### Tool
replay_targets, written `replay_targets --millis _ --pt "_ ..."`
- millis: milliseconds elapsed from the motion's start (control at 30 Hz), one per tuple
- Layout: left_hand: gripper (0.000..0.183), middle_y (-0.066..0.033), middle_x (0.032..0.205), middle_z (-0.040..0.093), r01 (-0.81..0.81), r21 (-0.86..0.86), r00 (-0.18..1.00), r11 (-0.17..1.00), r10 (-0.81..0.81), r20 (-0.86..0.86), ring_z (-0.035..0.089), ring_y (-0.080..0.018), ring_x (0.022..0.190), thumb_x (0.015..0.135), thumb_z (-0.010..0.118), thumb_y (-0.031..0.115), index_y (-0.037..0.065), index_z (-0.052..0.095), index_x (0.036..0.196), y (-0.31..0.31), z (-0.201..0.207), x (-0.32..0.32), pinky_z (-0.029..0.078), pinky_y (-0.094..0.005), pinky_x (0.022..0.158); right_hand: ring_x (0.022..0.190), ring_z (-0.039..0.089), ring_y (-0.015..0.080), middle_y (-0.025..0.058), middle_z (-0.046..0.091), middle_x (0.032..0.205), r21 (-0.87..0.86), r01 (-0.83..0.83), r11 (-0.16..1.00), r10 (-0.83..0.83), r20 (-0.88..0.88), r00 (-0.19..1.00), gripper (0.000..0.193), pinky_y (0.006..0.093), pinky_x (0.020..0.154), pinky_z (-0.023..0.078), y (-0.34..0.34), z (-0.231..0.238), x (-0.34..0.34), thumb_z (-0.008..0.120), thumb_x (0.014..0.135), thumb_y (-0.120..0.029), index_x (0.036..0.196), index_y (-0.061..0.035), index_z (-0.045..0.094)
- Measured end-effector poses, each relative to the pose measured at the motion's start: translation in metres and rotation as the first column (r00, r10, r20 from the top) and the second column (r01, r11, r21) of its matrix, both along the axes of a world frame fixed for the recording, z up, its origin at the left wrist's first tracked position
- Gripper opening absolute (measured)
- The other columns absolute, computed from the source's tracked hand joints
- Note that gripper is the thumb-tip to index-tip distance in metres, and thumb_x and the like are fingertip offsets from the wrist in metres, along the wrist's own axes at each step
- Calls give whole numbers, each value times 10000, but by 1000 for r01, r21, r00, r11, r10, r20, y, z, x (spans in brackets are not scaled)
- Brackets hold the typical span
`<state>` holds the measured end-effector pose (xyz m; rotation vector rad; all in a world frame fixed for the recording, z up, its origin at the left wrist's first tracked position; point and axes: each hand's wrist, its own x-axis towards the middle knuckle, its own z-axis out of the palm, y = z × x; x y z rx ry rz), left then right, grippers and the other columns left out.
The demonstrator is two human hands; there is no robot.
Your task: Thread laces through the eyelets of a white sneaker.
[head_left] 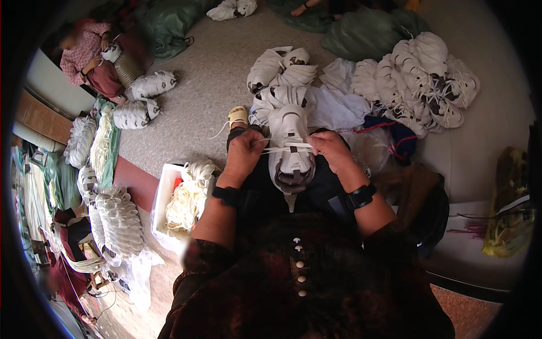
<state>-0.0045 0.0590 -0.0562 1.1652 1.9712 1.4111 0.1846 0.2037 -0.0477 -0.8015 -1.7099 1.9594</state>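
A white sneaker (291, 121) rests between my knees, its toe pointing away from me and its dark-lined opening toward me. White shoelace (275, 150) runs across its tongue and out to both sides. My left hand (247, 150) is closed in a pinch on lace at the sneaker's left. On the opposite side, my right hand (331, 149) pinches lace close to the eyelets. The exact fingertip holds are partly hidden by the fingers.
To my left stands a white box (160, 206) with bundled cream laces (189, 198). Stacked white shoes (282, 73) lie ahead, with a bigger shoe pile (420, 79) at far right. A seated person (87, 62) handles a shoe at far left. Green sacks (372, 34) lie beyond.
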Motion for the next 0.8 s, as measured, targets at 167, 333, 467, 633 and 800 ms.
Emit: replay_targets --millis 167,333,467,633,800 --pt "201 -106 602 583 56 -67 996 996 -61 -71 556 -215 556 770 669 221 39 614 705 -8 5 -5 442 -322 552 476 443 283 197 443 517 786 -155 598 -166 311 936 344 370 525 384 -6 -6 0 577 785 -228 611 65 529" --pt "282 -118 612 587 -11 -202 957 979 -49 -287 548 -223 544 789 655 302 34 611 711 -5 3 1 435 -333 535 475 426 115 40 444 510 566 -106 818 -107 330 938 237 308 478 348 -1 -1 6 591 783 -114 599 23 535" --pt "342 -124 626 586 -48 -195 939 980 -22 -343 576 -321 605 763 662 354 41 570 659 -5 8 6 453 -402 565 448 398 75 -10 467 541 70 235 969 -241 91 966 116 241 425 311 -10 15 8 603 743 -50 639 -18 561" --pt "313 -103 680 567 119 -210 917 970 -189 -352 560 -285 685 725 694 330 52 559 675 -2 10 8 443 -382 615 433 391 63 -11 463 574 -346 388 854 -448 -110 887 135 199 382 280 5 25 37 605 692 46 789 -36 558" --pt "285 -89 769 577 153 -183 900 971 -213 -380 557 -252 799 714 702 307 59 576 775 5 4 12 442 -355 695 453 405 78 15 472 602 -424 492 760 -646 -409 645 158 200 380 288 46 53 131 580 719 60 834 -40 538"
